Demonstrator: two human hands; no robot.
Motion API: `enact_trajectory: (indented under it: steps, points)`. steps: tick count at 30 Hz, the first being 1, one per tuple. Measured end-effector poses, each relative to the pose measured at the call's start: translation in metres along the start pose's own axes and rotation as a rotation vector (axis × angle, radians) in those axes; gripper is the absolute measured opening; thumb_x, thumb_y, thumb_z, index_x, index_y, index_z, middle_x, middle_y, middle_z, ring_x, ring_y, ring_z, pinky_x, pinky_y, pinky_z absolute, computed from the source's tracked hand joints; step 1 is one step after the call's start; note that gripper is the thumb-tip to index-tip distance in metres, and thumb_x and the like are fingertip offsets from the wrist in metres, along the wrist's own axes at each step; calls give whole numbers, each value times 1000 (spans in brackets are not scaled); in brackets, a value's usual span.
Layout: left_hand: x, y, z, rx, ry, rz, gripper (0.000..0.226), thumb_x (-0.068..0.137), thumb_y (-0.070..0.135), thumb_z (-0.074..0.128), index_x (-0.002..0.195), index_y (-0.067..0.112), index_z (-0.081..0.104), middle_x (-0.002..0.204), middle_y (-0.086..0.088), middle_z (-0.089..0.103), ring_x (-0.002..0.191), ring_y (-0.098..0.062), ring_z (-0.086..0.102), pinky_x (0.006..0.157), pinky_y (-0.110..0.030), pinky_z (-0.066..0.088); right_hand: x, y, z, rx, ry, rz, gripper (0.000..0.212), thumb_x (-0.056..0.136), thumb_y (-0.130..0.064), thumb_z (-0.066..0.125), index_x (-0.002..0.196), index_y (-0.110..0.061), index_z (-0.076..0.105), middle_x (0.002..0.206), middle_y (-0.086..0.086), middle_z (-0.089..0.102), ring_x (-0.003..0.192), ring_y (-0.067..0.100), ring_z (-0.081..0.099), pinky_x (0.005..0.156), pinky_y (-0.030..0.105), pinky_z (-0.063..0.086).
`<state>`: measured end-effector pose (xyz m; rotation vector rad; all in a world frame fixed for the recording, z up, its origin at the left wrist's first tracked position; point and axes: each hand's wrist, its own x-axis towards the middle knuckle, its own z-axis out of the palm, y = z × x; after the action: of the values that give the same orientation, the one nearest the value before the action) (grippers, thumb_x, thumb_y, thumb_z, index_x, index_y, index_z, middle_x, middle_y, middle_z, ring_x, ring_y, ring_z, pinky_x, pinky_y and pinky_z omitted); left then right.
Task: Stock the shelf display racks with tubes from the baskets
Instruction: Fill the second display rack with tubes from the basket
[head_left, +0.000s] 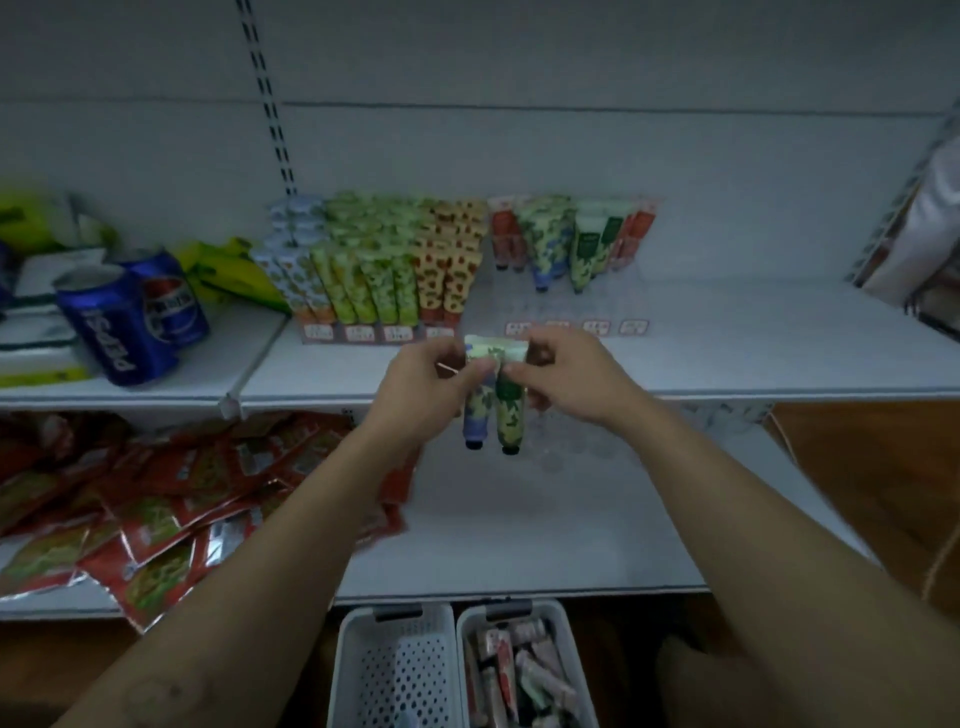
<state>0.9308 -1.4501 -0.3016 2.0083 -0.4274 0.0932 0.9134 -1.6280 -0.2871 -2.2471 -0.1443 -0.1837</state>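
A person's left hand (431, 382) pinches the crimped top of a blue-based tube (475, 415). The right hand (569, 382) pinches that of a green tube (509, 421). The two leaf-printed tubes hang side by side, black caps down, just before the shelf (779, 353) edge. Behind stand two display racks: the left rack (363, 333) packed, the clear right rack (597, 327) partly filled. Two baskets sit below, the left basket (345, 670) showing bare floor, the right basket (571, 654) heaped with tubes.

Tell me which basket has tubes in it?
The right basket: tubes lie heaped inside it, while the left basket beside it shows its holed floor.
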Motion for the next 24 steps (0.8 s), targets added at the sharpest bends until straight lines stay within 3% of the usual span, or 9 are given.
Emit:
enact_trajectory:
  steps: [3, 6, 10, 14, 18, 22, 24]
  points:
    - [26, 35, -8, -9, 8, 80, 25, 89, 35, 63, 83, 10, 65, 77, -11, 66, 72, -24, 66, 61, -39, 59, 19, -24, -44, -98, -38, -57, 19, 89, -25, 66, 90, -7, 63, 70, 9, 67, 62, 18, 68, 66, 41, 58]
    - [54, 64, -9, 20, 60, 154, 27, 89, 35, 64, 85, 8, 65, 76, -15, 66, 66, -27, 64, 62, -46, 57, 35, -35, -87, -163, 9, -123, 13, 86, -25, 69, 81, -14, 63, 71, 8, 67, 67, 25, 69, 70, 47, 57]
    - [87, 97, 0, 130, 89, 259, 27, 84, 35, 70, 86, 9, 63, 78, -12, 68, 69, -24, 66, 64, -42, 57, 62, -37, -137, -224, 109, -136, 10, 85, -21, 68, 86, -13, 64, 71, 10, 70, 64, 26, 69, 67, 47, 58]
    - [116, 119, 14, 235, 95, 311, 23, 80, 34, 75, 85, 20, 57, 74, 1, 70, 65, -15, 68, 61, -42, 57, 81, -20, -173, -368, 152, -127, 9, 86, -23, 66, 88, -16, 61, 69, 2, 69, 60, 16, 67, 54, 23, 51]
    - [141, 129, 28, 389, 68, 379, 25, 81, 31, 74, 85, 18, 53, 75, 0, 68, 63, -18, 66, 58, -38, 55, 91, 18, -184, -422, 178, -113, 15, 86, -25, 65, 93, -12, 64, 74, 0, 68, 70, 16, 64, 69, 33, 53]
    - [166, 121, 43, 609, 30, 437, 23, 82, 32, 72, 82, 20, 52, 83, 0, 62, 79, -20, 58, 67, -33, 48, 102, 49, -187, -312, 234, -114, 14, 86, -24, 65, 92, -11, 65, 75, 2, 70, 68, 17, 66, 66, 31, 54]
    - [177, 114, 49, 645, 30, 428, 24, 82, 35, 72, 83, 20, 53, 85, 1, 60, 78, -17, 55, 66, -32, 45, 110, 56, -187, -285, 306, -146, 17, 86, -25, 65, 92, -9, 65, 80, 8, 70, 73, 21, 66, 71, 35, 54]
